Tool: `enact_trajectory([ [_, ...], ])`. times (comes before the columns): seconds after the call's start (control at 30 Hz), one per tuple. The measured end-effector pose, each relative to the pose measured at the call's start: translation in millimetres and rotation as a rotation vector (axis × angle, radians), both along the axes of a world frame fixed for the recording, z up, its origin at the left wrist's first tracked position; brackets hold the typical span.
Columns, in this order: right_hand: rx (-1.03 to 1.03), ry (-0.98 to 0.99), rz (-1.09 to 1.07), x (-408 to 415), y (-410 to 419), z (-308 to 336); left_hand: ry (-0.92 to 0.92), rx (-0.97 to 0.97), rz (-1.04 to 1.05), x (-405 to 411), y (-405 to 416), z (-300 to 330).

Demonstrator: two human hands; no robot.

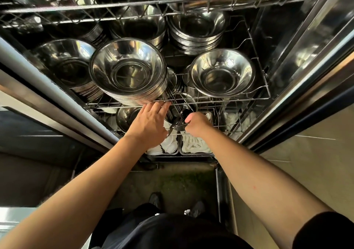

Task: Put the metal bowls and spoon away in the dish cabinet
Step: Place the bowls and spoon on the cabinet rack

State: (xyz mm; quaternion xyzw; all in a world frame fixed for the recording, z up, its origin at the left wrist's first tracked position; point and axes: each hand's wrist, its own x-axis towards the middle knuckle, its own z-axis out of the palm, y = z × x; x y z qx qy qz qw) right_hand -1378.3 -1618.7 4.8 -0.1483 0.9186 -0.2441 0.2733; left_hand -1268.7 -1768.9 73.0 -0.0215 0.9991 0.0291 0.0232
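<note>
A: Spoon (175, 123) — is it in the cabinet yet?

B: Nearly. The right hand (197, 124), just below the middle of the frame, has its grip clenched around the handle, and the spoon slants down past the front wire of the lower rack (220, 127). The left hand (151, 123) sits just beside it, fingers spread and resting near the front rail of the bowl rack (249, 98); its grip is released, holding nothing that I can see.

A: And the bowls?

B: Already stacked on that rack — the tall bowl stack (128, 70) left of centre, a single bowl (223, 72) to its right, more behind.

A: How would you finish?

B: I'd guide the spoon between the wires without snagging, steady the rack with the free hand, and let go only once it's seated. Where exactly its tip lands is hidden.
</note>
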Motion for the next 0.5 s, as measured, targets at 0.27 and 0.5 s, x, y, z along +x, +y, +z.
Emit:
enact_trajectory([
  [0.27,-0.154,0.121,0.149,13,44,71,0.012,-0.028,-0.008,1,0,-2],
  [0.5,-0.225,0.473,-0.001,-5,71,132,0.029,-0.052,0.011,0,2,-4],
])
